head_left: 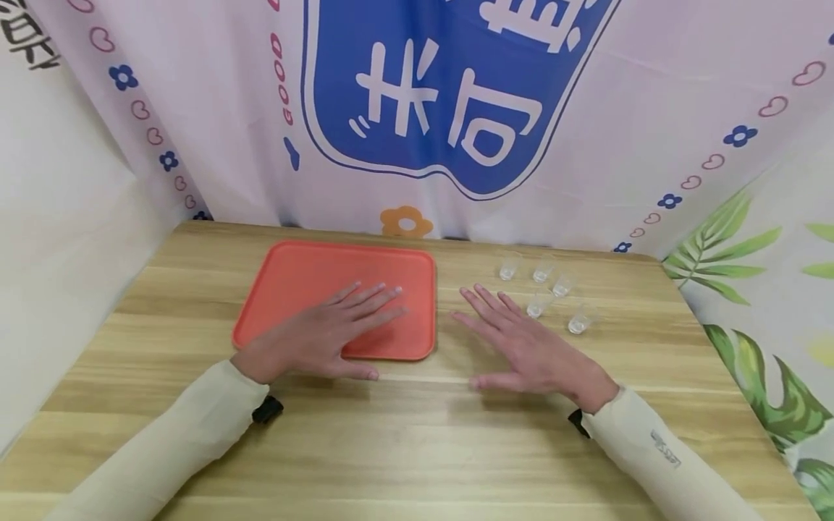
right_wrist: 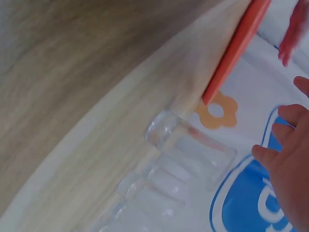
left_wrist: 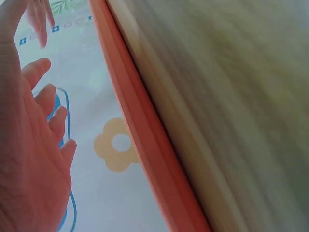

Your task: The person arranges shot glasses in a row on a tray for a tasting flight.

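Note:
My left hand (head_left: 326, 334) hovers over the near part of a red tray (head_left: 287, 282), fingers straight and spread, palm down. In the left wrist view, a gap shows between that hand (left_wrist: 36, 159) and the tray's edge (left_wrist: 137, 125). My right hand (head_left: 528, 351) hangs above the table to the right of the tray, its fingers also extended and holding nothing. Several small clear shot glasses (head_left: 536, 305) stand just beyond and to the right of it. The right wrist view shows one glass (right_wrist: 193, 145) close up, apart from the right hand (right_wrist: 289, 154).
The wooden table (head_left: 417, 449) runs back to a printed curtain (head_left: 247, 181) with a blue sign pattern. White cloth (head_left: 72, 217) hangs at the left side, and a leaf-printed cloth (head_left: 769, 318) borders the right edge. Both forearms wear pale sleeves with dark wrist mounts.

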A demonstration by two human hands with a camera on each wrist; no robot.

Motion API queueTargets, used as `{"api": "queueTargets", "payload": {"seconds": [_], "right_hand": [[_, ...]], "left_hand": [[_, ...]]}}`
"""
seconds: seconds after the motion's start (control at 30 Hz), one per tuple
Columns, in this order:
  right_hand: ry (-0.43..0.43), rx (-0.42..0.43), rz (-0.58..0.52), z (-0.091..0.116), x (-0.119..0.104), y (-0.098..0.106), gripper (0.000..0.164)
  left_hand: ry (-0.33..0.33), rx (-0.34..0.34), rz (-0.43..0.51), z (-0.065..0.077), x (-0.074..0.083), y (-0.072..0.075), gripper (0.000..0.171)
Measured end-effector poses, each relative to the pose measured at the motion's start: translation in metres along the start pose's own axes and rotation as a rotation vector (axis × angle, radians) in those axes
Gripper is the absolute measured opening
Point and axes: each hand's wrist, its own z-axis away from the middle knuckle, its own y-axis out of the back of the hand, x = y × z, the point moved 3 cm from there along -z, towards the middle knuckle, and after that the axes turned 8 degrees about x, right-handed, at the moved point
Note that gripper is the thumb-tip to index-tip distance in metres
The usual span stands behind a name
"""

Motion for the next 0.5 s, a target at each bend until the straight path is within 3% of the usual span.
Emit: {"api": "queueTargets", "payload": {"seconds": [0.23,0.5], "right_hand": [[-0.059,0.209,-0.031,0.003,0.017,0.021,0.072],[-0.307,0.385,-0.202,0.032,0.037,0.035,0.06]], "left_hand": [[0.101,-0.004,-0.035,0.02,-0.013,0.006,0.103],[0.305,-0.009,0.057,0.034,-0.03,0.015,0.114]]}}
